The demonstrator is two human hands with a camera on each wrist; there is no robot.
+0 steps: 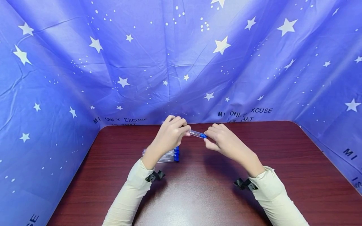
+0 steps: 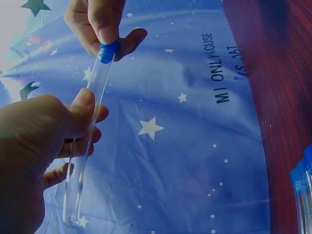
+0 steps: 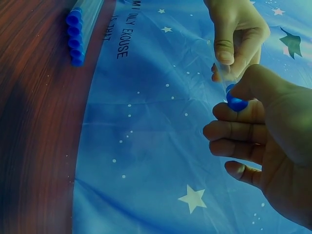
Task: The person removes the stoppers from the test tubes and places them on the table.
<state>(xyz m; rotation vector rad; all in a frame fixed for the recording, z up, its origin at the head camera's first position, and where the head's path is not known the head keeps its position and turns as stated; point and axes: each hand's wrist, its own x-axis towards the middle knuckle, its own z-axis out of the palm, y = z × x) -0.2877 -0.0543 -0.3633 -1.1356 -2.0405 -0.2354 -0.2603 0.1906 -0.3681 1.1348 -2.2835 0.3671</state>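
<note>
Above the table, my left hand (image 1: 171, 134) grips a clear test tube (image 2: 101, 78) round its middle, thumb on one side and fingers on the other. The tube's rounded bottom pokes out past the little finger in the left wrist view. A blue cap (image 3: 237, 103) sits on the other end. My right hand (image 1: 225, 142) pinches this cap between thumb and index finger, its other fingers loosely bent. In the head view the tube slants slightly down toward the right hand. Below the left wrist lies a row of capped test tubes (image 1: 168, 156), partly hidden by that arm.
The dark red wooden table (image 1: 192, 194) has its far edge just behind the hands. A blue curtain (image 1: 169, 62) with white stars hangs behind and at both sides. Small black wrist cameras (image 1: 154, 176) are strapped over the pale sleeves (image 1: 127, 194).
</note>
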